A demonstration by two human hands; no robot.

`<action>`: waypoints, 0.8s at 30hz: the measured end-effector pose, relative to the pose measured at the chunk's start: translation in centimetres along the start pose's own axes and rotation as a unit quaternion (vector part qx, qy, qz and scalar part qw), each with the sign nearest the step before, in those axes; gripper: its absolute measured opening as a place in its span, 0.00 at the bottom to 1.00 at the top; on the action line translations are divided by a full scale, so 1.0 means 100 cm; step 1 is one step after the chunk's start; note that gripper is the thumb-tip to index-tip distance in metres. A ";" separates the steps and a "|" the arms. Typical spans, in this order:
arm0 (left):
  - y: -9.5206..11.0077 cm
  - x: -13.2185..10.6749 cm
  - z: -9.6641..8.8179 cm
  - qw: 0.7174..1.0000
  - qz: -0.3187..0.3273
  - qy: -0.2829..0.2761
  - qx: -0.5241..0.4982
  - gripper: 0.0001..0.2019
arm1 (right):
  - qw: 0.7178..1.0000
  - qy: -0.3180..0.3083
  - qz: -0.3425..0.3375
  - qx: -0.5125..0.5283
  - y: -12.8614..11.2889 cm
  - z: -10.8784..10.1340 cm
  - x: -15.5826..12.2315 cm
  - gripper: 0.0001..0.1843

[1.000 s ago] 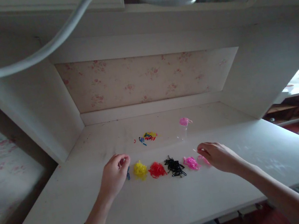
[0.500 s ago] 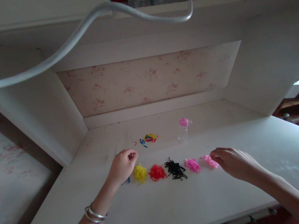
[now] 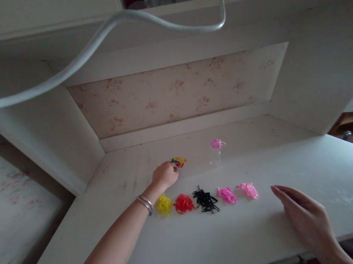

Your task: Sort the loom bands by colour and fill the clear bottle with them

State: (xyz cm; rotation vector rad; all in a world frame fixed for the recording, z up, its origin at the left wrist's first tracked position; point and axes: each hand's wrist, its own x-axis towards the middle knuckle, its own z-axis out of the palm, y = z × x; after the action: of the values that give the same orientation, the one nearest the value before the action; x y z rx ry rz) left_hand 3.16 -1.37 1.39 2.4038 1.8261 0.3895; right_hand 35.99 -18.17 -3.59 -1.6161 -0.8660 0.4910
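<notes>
Head view: the left hand (image 3: 166, 174) is extended to the mixed pile (image 3: 179, 161) of small bands toward the back of the worktop (image 3: 197, 246); its fingertips are partly hidden, and whether a band is gripped cannot be told. The right hand (image 3: 305, 214) is held loosely curled right of the pink pile (image 3: 249, 191); whether its fingertips are closed cannot be told. Yellow (image 3: 164, 205), red (image 3: 184, 204), black (image 3: 205, 200) and magenta piles (image 3: 228, 195) are aligned leftward of the pink pile.
</notes>
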 end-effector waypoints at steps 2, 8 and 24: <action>0.004 0.007 0.006 1.000 0.000 -0.007 0.009 0.13 | 0.997 0.043 0.021 0.067 -0.001 0.001 -0.003 0.26; 0.012 0.015 0.018 0.999 -0.007 -0.016 0.027 0.15 | 1.000 0.007 -0.013 0.011 -0.004 0.003 -0.001 0.27; 0.014 0.000 -0.008 0.999 0.013 -0.016 -0.025 0.12 | 0.998 -0.028 -0.034 -0.048 0.006 -0.001 0.001 0.25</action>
State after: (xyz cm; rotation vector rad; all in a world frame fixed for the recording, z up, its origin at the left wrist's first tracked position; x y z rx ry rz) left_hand 4.27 -1.85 2.44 2.3882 1.7533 0.3917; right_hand 36.27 -18.17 -4.11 -1.6609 -0.9966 0.4557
